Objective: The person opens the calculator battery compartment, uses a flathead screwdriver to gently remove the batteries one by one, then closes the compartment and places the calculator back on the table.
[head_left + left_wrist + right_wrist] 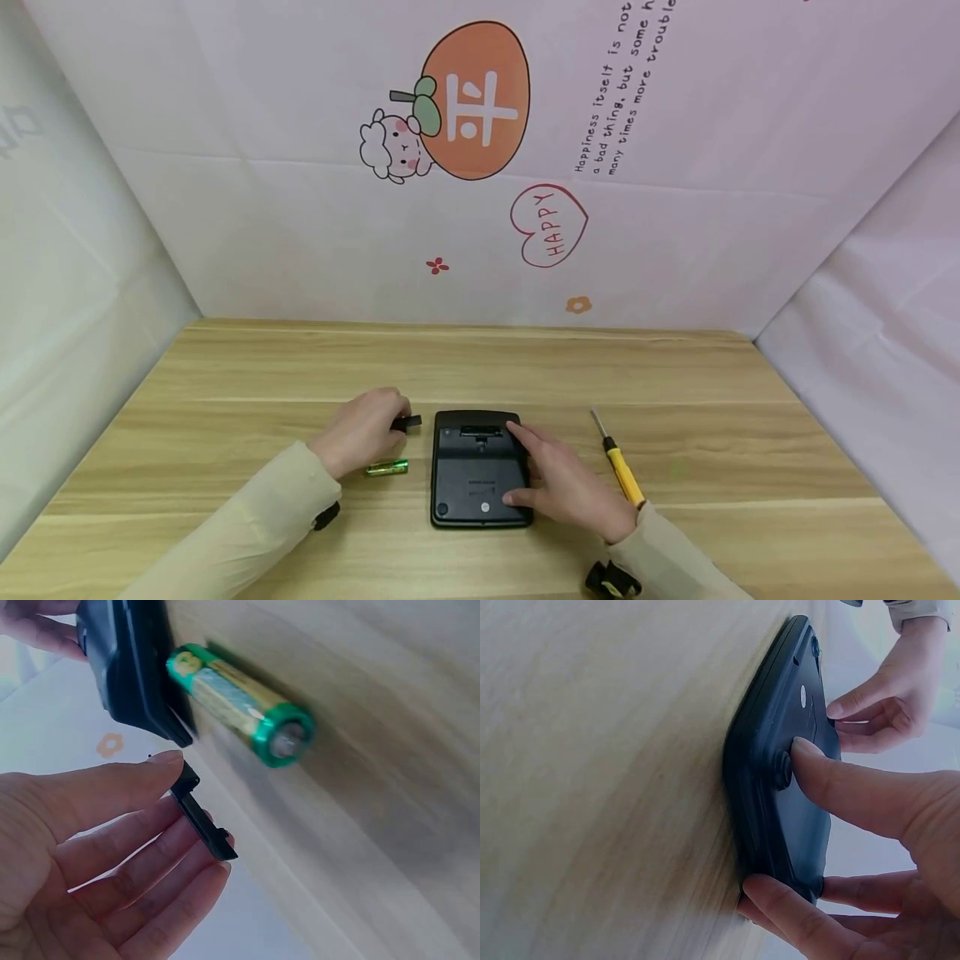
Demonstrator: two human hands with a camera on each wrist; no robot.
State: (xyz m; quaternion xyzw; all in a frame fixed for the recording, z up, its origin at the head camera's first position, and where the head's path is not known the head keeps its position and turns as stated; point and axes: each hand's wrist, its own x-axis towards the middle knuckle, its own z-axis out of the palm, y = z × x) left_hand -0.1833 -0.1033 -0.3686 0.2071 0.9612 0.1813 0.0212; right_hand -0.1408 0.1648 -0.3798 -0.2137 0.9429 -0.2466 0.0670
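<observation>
A black calculator (pixel 468 471) lies face down on the wooden table, its small battery compartment (pixel 481 431) uncovered near the far end. My right hand (pixel 566 487) grips its right side; in the right wrist view the thumb presses on the back near a round rubber foot (pixel 781 770), and the other fingers lie along the edge. To the left of the calculator, my left hand (pixel 366 429) pinches a thin black battery cover (pixel 201 817) between thumb and fingers, just above the table. A green and gold battery (pixel 387 468) lies close to that hand.
A yellow-handled screwdriver (pixel 624 473) lies right of the calculator, beyond my right hand, its tip pointing away. White printed cloth (pixel 300 233) hangs behind the table (pixel 262 367) and along both sides.
</observation>
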